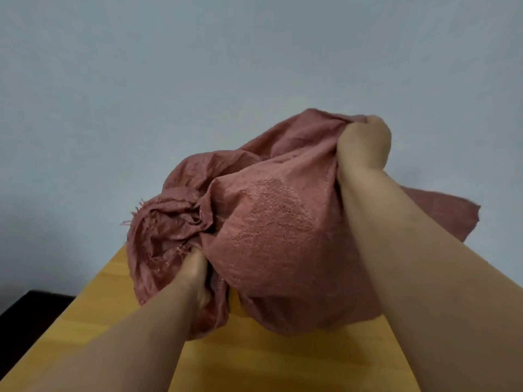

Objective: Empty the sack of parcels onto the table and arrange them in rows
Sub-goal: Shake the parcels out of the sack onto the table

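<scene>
Two hands are working on one sack in the single head view, and no parcels are showing anywhere on the counter (pixel 119 315).

Head view, task status: the reddish woven sack (pixel 263 222) is bulging and sitting at the far part of the yellow wooden counter, in front of a pale wall (pixel 198 66). Its lower end is resting on the wood while its upper end is being held raised. Whatever it contains is hidden by the cloth, so the number of parcels cannot be told. Judging from the full shape and the bare wood around it, emptying is not yet done, and arranging in rows has not begun. Both steps are remaining.

Head view, hand pose: the left hand (pixel 195 281) is reaching forward low over the counter, with its fingers curled into the bunched, frayed folds at the sack's near left side and gripping them. The right hand (pixel 365 145) is raised higher, at the sack's upper right, with its fingers closed round a gathered fistful of cloth. Both forearms are bare and extending from the bottom edge of the frame. A loose flap of the sack is hanging out beyond the right forearm. A dark piece of furniture (pixel 31 309) is standing beside the counter at the lower left.
</scene>
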The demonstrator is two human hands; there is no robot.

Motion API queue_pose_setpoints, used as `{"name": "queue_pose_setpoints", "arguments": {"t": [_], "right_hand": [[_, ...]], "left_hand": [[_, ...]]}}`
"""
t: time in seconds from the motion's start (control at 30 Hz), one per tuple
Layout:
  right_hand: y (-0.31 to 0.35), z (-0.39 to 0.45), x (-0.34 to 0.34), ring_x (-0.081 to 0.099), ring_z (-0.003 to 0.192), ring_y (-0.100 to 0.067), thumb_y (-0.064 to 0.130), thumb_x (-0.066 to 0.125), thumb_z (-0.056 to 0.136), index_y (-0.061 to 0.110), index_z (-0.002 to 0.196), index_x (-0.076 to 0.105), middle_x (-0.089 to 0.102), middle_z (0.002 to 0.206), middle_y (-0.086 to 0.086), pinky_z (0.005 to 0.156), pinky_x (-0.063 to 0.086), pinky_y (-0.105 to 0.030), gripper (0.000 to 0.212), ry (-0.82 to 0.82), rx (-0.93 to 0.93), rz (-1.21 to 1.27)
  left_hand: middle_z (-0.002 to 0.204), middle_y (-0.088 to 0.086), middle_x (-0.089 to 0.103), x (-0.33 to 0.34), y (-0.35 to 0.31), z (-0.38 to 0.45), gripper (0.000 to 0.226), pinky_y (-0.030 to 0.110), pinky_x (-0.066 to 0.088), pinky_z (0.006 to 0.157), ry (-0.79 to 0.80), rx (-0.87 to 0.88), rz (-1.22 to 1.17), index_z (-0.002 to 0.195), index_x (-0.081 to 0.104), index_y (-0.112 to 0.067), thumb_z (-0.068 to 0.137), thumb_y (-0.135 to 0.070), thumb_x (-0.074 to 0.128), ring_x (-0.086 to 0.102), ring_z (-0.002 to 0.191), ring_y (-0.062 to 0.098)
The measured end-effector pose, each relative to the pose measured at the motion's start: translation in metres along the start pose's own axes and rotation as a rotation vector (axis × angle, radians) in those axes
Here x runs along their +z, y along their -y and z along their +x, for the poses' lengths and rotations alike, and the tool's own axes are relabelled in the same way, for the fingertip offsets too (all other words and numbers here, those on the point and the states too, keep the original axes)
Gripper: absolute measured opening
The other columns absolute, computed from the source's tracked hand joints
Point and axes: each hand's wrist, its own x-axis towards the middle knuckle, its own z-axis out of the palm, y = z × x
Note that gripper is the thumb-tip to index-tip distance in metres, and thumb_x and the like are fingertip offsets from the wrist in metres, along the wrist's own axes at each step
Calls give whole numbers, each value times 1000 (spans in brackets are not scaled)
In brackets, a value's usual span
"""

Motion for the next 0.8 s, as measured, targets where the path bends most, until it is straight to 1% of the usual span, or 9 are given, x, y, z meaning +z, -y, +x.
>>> {"name": "queue_pose_setpoints", "arguments": {"t": [0.2, 0.3, 0.4, 0.47, 0.57, 0.63, 0.7, 0.73, 0.8], "right_hand": [[8, -66, 48, 53, 90, -21, 14, 36, 98, 22, 94, 49, 64, 107, -1, 79, 37, -30, 16, 240, -310, -154], [-37, -85, 75, 60, 103, -29, 17, 37, 98, 21, 102, 51, 67, 110, -5, 97, 42, -39, 15, 435, -339, -298], [-82, -96, 94, 56, 117, -32, 25, 35, 101, 23, 126, 53, 65, 123, -8, 111, 33, -48, 32, 650, -181, -395], [-97, -105, 105, 55, 120, -31, 29, 33, 102, 23, 125, 55, 63, 125, -8, 112, 31, -48, 32, 781, -161, -435], [-91, -115, 117, 52, 123, -30, 32, 36, 102, 19, 130, 54, 59, 132, -9, 108, 37, -40, 36, 919, -159, -390], [-84, -116, 122, 49, 128, -26, 34, 40, 101, 17, 137, 50, 55, 138, -7, 108, 36, -34, 41, 985, -161, -390], [-78, -116, 121, 49, 128, -21, 30, 47, 99, 15, 137, 52, 55, 138, -5, 108, 36, -31, 41, 1017, -206, -422], [-76, -116, 119, 52, 125, -20, 27, 49, 98, 13, 132, 57, 58, 134, -4, 106, 39, -30, 37, 1001, -248, -425], [-73, -116, 112, 58, 114, -22, 17, 49, 95, 11, 116, 66, 66, 121, -5, 95, 43, -29, 28, 867, -359, -391]], "left_hand": [[73, 19, 72, -11, 65, -15, 42, 42, 58, 50, -60, -185, -101, 94, 68, -4, 103, -35, 41, 64, 71, 35], [66, 21, 69, -41, 96, -18, 42, 37, 55, 38, -24, -362, -29, 91, 68, 5, 104, -27, 45, 64, 48, 30], [80, 24, 66, -78, 101, -9, 38, 44, 57, 51, -42, -474, 11, 102, 67, 7, 102, -24, 45, 64, 63, 34], [76, 16, 58, -91, 89, -4, 25, 37, 56, 55, -112, -438, -11, 85, 63, -5, 97, -18, 46, 53, 65, 30], [59, 2, 46, -94, 55, 4, 27, 31, 37, 54, -153, -304, -93, 64, 47, -19, 91, -18, 46, 38, 54, 21], [60, 2, 57, -88, 33, 1, 31, 32, 41, 60, -84, -200, -160, 67, 57, -17, 93, -31, 48, 52, 54, 20], [86, 10, 74, -83, 17, 0, 48, 40, 54, 80, -18, -132, -91, 91, 73, -14, 92, -57, 50, 71, 82, 26], [101, 13, 75, -80, 11, 1, 62, 46, 54, 89, 12, -131, -20, 102, 73, -16, 86, -71, 51, 69, 98, 31], [108, 15, 73, -73, 5, 2, 80, 52, 52, 92, 40, -175, 136, 107, 72, -16, 71, -85, 53, 66, 107, 35]]}}
